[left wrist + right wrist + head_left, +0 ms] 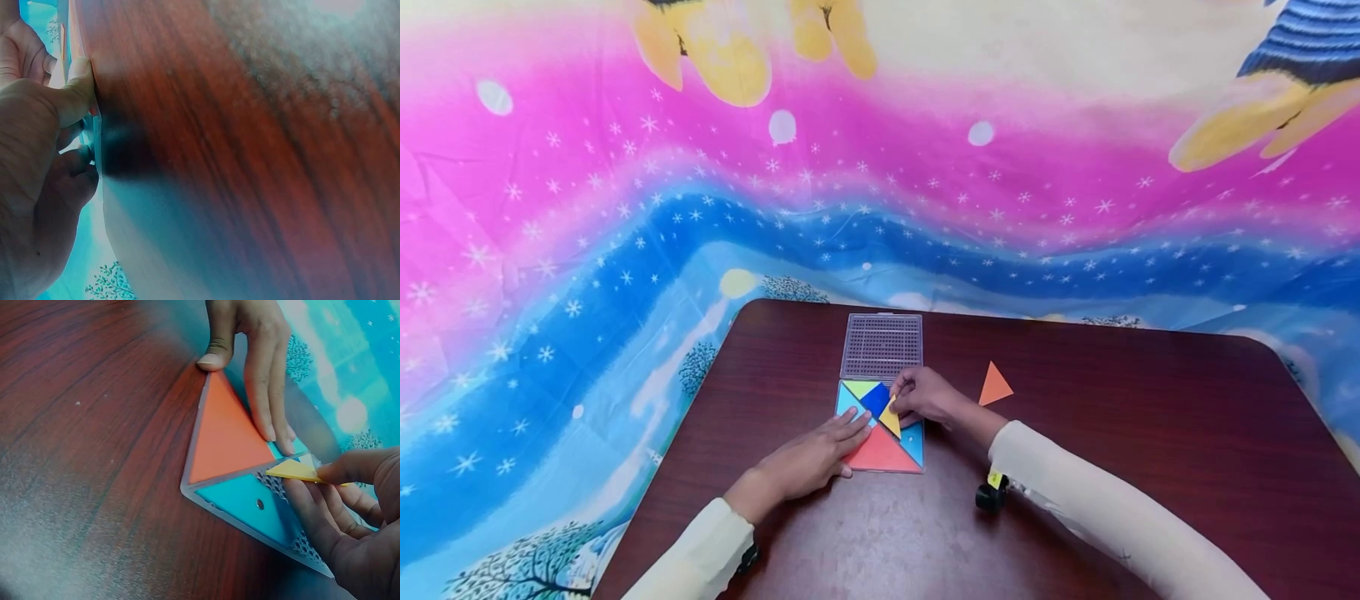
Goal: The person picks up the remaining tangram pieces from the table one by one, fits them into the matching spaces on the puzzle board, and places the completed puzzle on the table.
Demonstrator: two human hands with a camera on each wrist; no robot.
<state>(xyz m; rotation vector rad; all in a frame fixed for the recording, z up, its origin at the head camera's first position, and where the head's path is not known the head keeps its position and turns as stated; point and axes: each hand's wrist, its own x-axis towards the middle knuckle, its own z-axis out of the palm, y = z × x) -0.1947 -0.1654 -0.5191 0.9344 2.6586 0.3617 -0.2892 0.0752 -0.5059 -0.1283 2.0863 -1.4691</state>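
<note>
My right hand [928, 396] pinches a yellow tangram piece [294, 469] between thumb and fingers. The piece is held tilted over the tray [269, 542], where a honeycomb-patterned floor shows beneath it. With straight fingers, my left hand [812, 454] rests on the pieces at the tray's left side, its thumb at the near left corner. Inside the tray lie a large red-orange triangle [887, 452], a light blue piece [847, 401] partly under the left fingers, a dark blue piece [874, 400], a yellow-green piece [862, 387] and a teal triangle [244, 500] with a small hole.
A clear gridded lid [882, 346] lies opened out beyond the tray. Right of the right hand, a small orange triangle [996, 386] lies on the dark wooden table [1112, 417]. A printed cloth [880, 192] hangs behind the table's far edge.
</note>
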